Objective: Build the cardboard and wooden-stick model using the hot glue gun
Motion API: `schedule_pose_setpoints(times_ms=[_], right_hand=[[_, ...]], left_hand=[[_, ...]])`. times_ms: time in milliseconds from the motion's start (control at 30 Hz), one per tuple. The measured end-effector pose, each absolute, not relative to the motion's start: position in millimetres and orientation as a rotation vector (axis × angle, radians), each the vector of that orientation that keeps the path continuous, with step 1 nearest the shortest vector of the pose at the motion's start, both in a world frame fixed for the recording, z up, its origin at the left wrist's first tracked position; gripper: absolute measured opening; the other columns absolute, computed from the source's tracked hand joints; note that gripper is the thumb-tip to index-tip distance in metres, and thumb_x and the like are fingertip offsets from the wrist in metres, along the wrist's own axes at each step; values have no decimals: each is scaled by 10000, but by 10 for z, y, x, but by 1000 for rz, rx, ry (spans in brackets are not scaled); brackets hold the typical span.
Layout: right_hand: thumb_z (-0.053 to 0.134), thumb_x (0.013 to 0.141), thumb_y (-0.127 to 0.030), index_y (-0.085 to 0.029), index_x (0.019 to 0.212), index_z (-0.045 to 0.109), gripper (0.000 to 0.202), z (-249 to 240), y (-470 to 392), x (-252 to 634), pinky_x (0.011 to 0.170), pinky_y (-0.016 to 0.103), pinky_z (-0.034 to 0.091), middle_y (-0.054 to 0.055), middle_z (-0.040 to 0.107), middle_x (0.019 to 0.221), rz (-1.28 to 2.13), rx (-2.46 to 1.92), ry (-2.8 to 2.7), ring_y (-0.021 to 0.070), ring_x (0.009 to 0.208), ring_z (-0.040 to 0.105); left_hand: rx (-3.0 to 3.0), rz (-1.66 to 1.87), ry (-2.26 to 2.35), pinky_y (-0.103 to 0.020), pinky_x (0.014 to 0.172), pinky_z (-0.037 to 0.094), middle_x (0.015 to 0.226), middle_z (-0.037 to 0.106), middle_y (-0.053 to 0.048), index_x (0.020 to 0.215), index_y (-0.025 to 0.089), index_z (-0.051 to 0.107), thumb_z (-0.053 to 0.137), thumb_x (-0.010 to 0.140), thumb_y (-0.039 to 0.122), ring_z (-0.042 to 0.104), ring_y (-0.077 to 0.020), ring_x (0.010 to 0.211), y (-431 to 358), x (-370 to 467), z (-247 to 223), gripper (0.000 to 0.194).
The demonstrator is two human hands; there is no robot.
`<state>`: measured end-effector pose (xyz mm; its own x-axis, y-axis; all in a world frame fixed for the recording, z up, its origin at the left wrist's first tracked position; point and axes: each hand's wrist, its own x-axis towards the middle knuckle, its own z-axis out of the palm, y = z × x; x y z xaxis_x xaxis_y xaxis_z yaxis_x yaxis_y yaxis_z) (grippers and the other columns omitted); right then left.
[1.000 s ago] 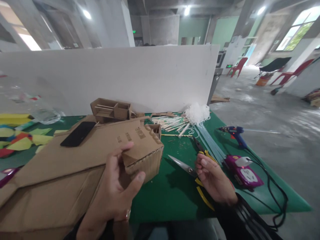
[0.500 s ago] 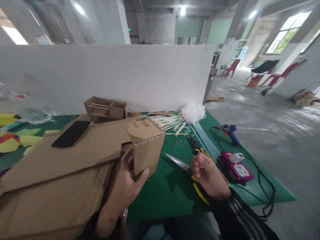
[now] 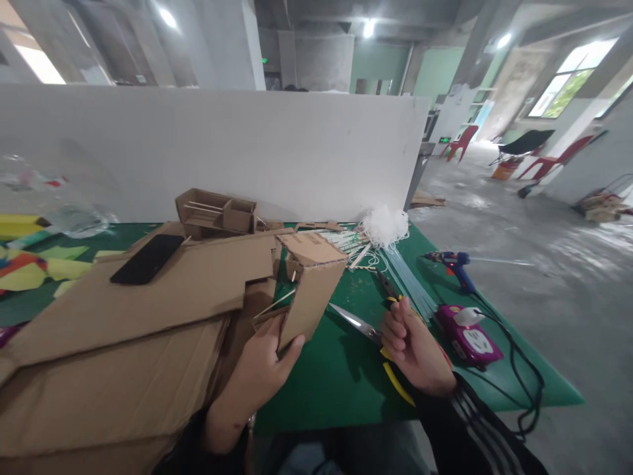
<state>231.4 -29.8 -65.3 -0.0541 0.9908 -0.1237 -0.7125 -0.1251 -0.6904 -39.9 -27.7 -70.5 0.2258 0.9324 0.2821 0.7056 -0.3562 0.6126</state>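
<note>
Cardboard box [image 3: 317, 297] in left hand [image 3: 267, 359]

A: ok what's all that stuff sitting on?

B: green-topped table [image 3: 316, 402], and it's pretty packed lol. Flat cardboard sheets [image 3: 123, 389] hog the left, with coloured paper bits [image 3: 64, 269] further out.

A: and the right half?

B: scissors [image 3: 352, 319] and pliers [image 3: 387, 285] near each other, then translucent rods [image 3: 408, 280], a purple power strip [image 3: 457, 333] just beside those, blue glue gun [image 3: 459, 267] by the right edge.

A: far edge?

B: loose thin sticks [image 3: 360, 256] touching a white stringy tangle [image 3: 384, 226].
</note>
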Motion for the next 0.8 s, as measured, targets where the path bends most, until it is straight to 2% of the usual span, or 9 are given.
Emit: schedule_pose_setpoints(times_ms=[133, 233, 400, 600, 800], right_hand=[[689, 885, -511, -212, 633, 455, 456, -657, -301, 2313, 331, 175, 237, -109, 314, 452, 1563, -686, -550, 55, 371, 205], [676, 888, -534, -211, 638, 472, 457, -676, -308, 2314, 341, 178, 249, -109, 328, 444, 1552, -673, -577, 52, 364, 200], [796, 800, -456, -209, 695, 525, 382, -663, -325, 2308, 384, 170, 307, -97, 460, 549, 1528, -664, -658, 33, 389, 293], [870, 690, -481, -212, 764, 677, 340, -671, -327, 2333, 404, 176, 382, -58, 595, 559, 1490, -818, -661, 51, 406, 465], [890, 686, -413, -211, 902, 769, 319, -661, -310, 2335, 414, 152, 429, 3, 730, 753, 1541, -841, -637, 70, 528, 588]], left_hand=[[2160, 892, 1501, -391, 992, 536, 1240, 710, -86, 1300, 218, 598, 505, 974, 363, 668, -264, 1164, -282, -401, -700, 369], [2171, 889, 1481, -390, 998, 535, 1288, 689, -86, 1301, 223, 603, 503, 975, 359, 662, -261, 1174, -285, -395, -671, 367], [2182, 912, 1479, -389, 966, 559, 1268, 699, -85, 1281, 221, 623, 514, 962, 342, 678, -262, 1150, -280, -391, -664, 358], [2165, 925, 1465, -398, 978, 553, 1278, 691, -101, 1287, 211, 615, 511, 967, 339, 648, -271, 1199, -278, -388, -673, 360], [2159, 900, 1473, -394, 1005, 537, 1301, 676, -86, 1288, 220, 603, 496, 973, 356, 630, -265, 1230, -286, -388, -658, 359]])
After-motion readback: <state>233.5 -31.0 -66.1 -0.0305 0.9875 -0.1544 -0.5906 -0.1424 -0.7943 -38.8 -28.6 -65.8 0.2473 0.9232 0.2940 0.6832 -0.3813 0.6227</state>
